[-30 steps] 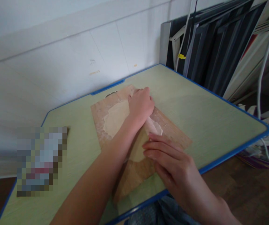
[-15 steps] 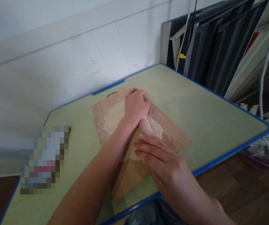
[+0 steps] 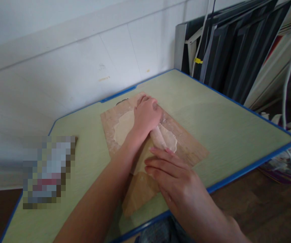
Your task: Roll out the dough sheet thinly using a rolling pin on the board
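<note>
A wide thin sheet of dough [image 3: 124, 128] lies on a floured wooden board [image 3: 189, 148]. Across it runs a pale rolling pin [image 3: 158, 136], which seems to have dough wrapped round it; only its middle shows. My left hand [image 3: 148, 111] is closed over the pin's far part, fingers curled. Nearer to me, my right hand [image 3: 173, 172] rests on the near part with its fingers stretched out side by side, and hides that end. More dough [image 3: 169, 138] spreads out to the right of the pin.
The board rests on a pale green table [image 3: 198, 101] with a blue edge, against a white wall [image 3: 72, 77]. A pixelated item [image 3: 50, 172] lies at the left. Dark panels [image 3: 231, 57] lean behind the table at right, where a white cable [image 3: 287, 77] hangs.
My right hand has shifted very slightly left. The left hand keeps its place on the pin, and the whole view has drifted a little.
</note>
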Demonstrator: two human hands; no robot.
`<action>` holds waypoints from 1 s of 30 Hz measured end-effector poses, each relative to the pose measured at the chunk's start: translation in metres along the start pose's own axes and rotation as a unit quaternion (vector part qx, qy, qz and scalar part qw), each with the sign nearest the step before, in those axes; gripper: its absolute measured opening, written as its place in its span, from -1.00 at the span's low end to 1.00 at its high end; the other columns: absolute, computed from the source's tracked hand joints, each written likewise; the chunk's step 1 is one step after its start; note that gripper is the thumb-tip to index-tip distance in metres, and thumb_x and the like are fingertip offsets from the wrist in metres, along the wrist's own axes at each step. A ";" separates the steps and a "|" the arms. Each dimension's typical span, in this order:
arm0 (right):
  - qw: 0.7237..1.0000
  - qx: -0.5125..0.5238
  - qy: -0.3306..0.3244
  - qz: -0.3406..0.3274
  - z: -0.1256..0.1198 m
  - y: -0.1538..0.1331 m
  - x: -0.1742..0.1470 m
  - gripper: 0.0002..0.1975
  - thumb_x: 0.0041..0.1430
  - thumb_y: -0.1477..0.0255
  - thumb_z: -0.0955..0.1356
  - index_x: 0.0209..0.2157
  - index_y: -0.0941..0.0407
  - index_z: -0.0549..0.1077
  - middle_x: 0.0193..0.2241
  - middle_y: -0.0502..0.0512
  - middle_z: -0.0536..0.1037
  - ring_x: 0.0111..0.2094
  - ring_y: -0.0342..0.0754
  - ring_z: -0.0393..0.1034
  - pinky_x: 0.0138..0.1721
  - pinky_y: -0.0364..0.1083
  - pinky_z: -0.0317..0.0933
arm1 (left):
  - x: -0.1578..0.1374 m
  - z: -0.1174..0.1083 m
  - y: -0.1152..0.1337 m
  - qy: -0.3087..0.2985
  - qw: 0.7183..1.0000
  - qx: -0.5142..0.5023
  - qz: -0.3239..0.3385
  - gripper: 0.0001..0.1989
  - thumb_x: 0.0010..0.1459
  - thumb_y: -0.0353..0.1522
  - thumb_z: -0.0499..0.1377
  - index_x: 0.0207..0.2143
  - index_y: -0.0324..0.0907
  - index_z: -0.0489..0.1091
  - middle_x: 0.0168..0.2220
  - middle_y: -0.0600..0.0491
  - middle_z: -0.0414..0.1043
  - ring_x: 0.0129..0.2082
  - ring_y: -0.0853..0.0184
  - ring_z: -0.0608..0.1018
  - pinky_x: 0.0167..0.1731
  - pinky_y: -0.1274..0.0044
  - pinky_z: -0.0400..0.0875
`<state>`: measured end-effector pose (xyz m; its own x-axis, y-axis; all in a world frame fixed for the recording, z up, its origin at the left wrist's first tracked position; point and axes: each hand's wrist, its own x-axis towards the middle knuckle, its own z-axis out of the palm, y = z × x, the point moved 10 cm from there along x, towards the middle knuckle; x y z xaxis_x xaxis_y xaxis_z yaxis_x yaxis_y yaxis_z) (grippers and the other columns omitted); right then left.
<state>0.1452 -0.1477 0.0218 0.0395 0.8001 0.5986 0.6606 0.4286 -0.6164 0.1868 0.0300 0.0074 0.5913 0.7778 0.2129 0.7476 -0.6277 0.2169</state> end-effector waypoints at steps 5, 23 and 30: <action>0.998 -0.016 0.043 0.032 -0.024 0.012 -0.009 -0.77 0.19 0.68 0.28 -0.21 0.23 0.54 -0.14 0.11 0.61 0.07 -0.13 0.37 0.14 -0.19 0.18 | 0.011 0.008 0.030 -0.016 0.999 0.014 0.028 -0.70 0.21 -0.42 0.04 -0.06 -0.30 0.43 0.02 -0.17 0.44 0.13 0.10 0.36 0.15 0.20 0.19; 0.997 -0.010 0.059 0.050 -0.027 0.019 -0.010 -0.79 0.17 0.69 0.30 -0.21 0.23 0.52 -0.15 0.12 0.60 0.04 -0.15 0.38 0.12 -0.20 0.22 | 0.008 0.013 0.049 -0.035 0.997 0.033 0.054 -0.69 0.27 -0.41 -0.05 -0.12 -0.24 0.47 -0.06 -0.15 0.51 0.06 0.10 0.44 0.19 0.04 0.01; 1.000 0.003 0.024 0.007 -0.003 0.005 -0.002 -0.74 0.20 0.73 0.22 -0.27 0.27 0.52 -0.22 0.16 0.61 0.07 -0.05 0.37 0.18 -0.03 0.20 | -0.004 0.005 0.018 -0.020 1.000 0.018 0.013 -0.66 0.26 -0.45 -0.06 0.01 -0.13 0.38 0.10 -0.03 0.41 0.22 0.20 0.27 0.20 0.07 0.08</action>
<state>0.1510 -0.1487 0.0192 0.0850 0.7853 0.6133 0.6548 0.4199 -0.6285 0.1997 0.0157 0.0056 0.6218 0.7622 0.1800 0.7414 -0.6470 0.1781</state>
